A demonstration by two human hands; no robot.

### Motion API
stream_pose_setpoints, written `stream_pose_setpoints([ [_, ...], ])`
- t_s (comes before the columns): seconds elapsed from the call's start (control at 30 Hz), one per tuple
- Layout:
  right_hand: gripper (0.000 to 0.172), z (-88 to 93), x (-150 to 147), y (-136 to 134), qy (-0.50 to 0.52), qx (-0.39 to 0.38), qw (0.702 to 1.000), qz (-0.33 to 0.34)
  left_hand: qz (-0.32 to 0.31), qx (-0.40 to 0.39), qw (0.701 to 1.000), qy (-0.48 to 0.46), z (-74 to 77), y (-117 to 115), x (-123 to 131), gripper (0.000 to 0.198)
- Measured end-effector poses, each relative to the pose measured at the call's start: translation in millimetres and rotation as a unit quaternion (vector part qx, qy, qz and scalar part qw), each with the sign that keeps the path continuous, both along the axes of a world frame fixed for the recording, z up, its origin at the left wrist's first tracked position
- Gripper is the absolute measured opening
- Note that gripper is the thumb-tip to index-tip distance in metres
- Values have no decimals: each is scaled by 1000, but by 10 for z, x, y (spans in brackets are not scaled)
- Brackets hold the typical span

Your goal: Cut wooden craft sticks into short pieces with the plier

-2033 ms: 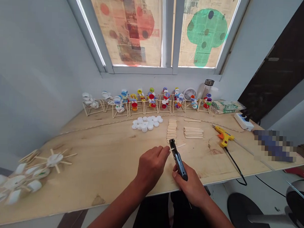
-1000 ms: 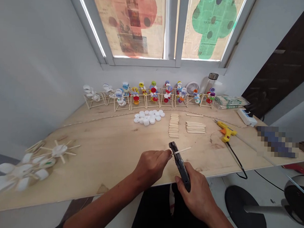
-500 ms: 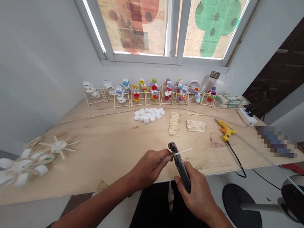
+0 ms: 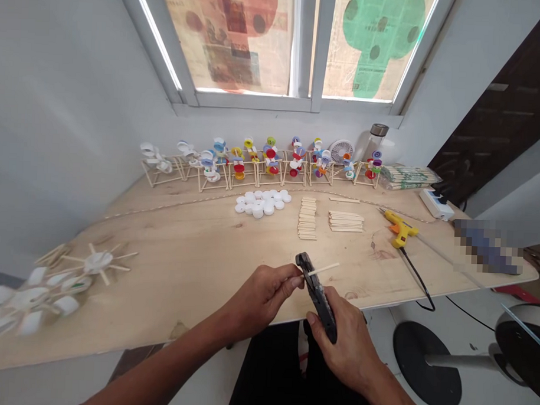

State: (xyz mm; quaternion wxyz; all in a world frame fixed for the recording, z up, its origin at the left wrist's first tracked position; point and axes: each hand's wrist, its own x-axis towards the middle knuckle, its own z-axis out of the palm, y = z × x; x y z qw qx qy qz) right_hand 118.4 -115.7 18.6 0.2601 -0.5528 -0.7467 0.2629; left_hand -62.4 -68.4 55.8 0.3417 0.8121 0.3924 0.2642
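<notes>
My left hand (image 4: 270, 297) is closed in a pinch on a thin wooden stick (image 4: 326, 268). The stick passes through the head of a dark plier-like cutter (image 4: 316, 298), its free end pointing right. My right hand (image 4: 349, 338) is wrapped round the cutter's handles, with its head tilted up and left. Both hands are over the table's front edge. Beyond them lie a vertical stack of short wooden sticks (image 4: 307, 218) and a second bundle of longer sticks (image 4: 345, 221).
White bottle caps (image 4: 263, 202) cluster mid-table. Wooden frames with coloured cap wheels (image 4: 271, 158) line the wall. A yellow glue gun (image 4: 399, 229) and a power strip (image 4: 436, 204) are on the right. White wheel pieces (image 4: 97, 261) lie at left. A cord (image 4: 176, 205) crosses the table.
The whole view has shifted slightly, so things appear a little further left. Both hands keep the same grip on stick and cutter.
</notes>
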Motion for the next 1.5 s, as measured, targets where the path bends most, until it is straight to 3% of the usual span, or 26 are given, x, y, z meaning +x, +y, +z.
stream_pose_setpoints([
  [0.3,3,-37,-34,13,-4,17,1000,-10,12,86,996,21,13,-1,8,24],
  [0.7,11,-78,-68,71,-47,-4,998,-34,41,168,983,61,-126,71,15,22],
  [0.8,11,-70,-80,99,-48,1,998,-39,66,244,964,86,-182,94,31,19],
  [0.9,12,-59,-91,143,-46,-1,998,-40,102,354,923,115,-219,129,60,17],
  [1.0,13,-46,-95,190,-45,-11,998,-40,133,416,887,148,-230,175,89,19],
  [1.1,12,-47,-96,237,-47,-19,998,-35,137,430,878,161,-254,229,98,20],
  [1.5,12,-168,-137,421,-48,-51,997,-37,135,415,886,159,-425,438,80,21],
])
